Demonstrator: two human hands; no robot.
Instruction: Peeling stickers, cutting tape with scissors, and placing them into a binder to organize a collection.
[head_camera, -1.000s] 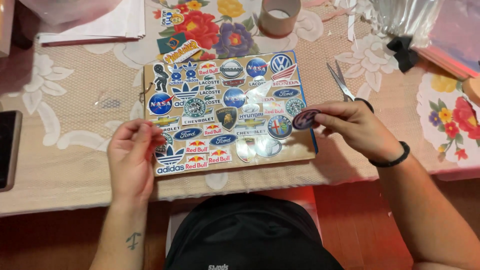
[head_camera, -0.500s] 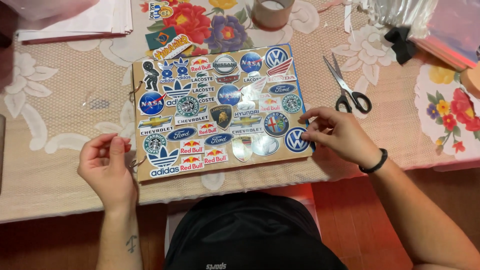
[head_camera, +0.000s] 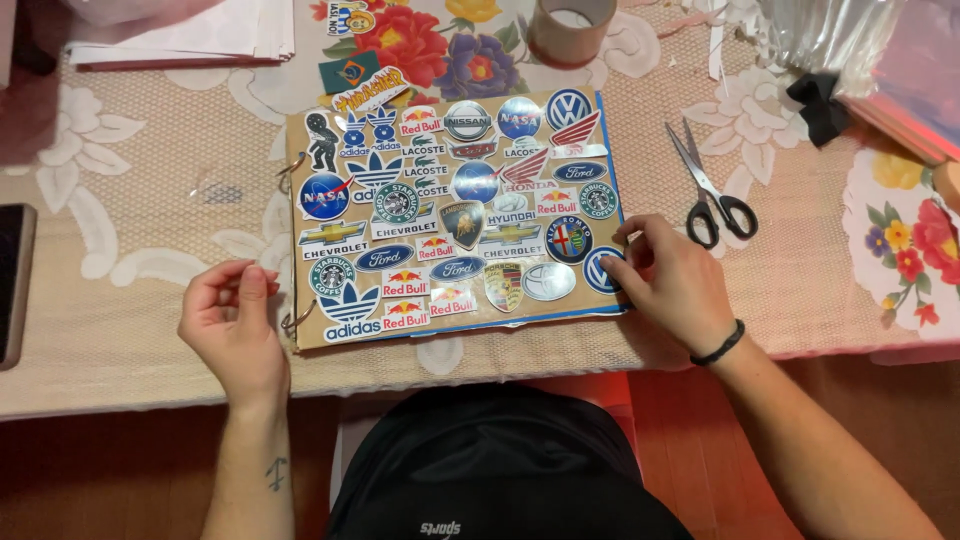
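Observation:
A brown cardboard sheet (head_camera: 305, 340) covered with several colourful logo stickers lies on the table in front of me. My right hand (head_camera: 675, 285) rests at its right edge, fingertips pressing on a round blue-and-white sticker (head_camera: 600, 270) near the lower right corner. My left hand (head_camera: 232, 325) hovers just left of the sheet near two metal binder rings (head_camera: 295, 320), fingers loosely curled, nothing visible in it.
Black-handled scissors (head_camera: 710, 200) lie to the right of the sheet. A roll of brown tape (head_camera: 570, 28) stands at the back, loose stickers (head_camera: 365, 85) beside it. White papers (head_camera: 190, 35) at back left, a dark phone (head_camera: 12, 285) at the left edge, plastic bags (head_camera: 850, 40) at back right.
My right hand carried a round sticker down to the sheet's lower right corner and now presses it there. My left hand moved off the sheet to its left side.

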